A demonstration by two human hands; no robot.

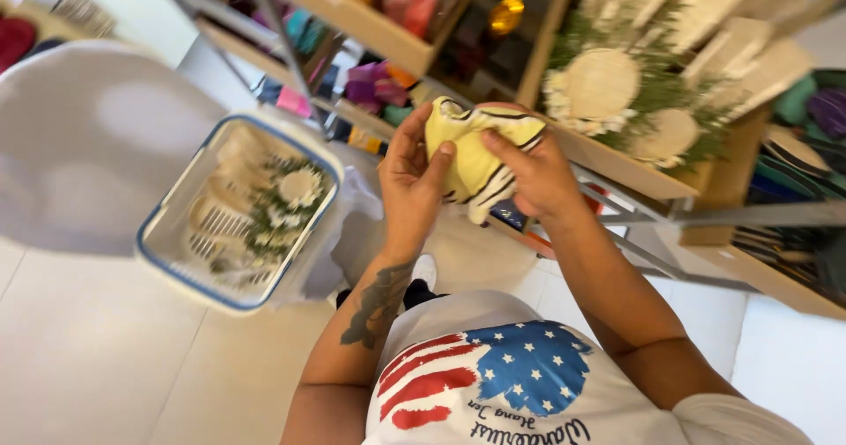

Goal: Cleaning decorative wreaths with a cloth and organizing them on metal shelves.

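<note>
At the far left a white plastic basket [236,211] with a blue rim sits on the pale tiled floor [97,357], holding woven pieces trimmed with green sprigs and small white flowers. Just right of it, raised above the floor at chest height, the left hand [410,181] pinches the yellow cloth with black stripes [476,159], thumb pressed on its front and fingers curled behind. The right hand [538,176] closes on the same cloth from the other side, thumb on its upper edge. The step looks like spreading or folding the bunched cloth; a clean next move would call for both hands drawing its edges apart evenly. Behind and to the right, wooden shelves [634,167] carry round woven decorations with greenery.
</note>
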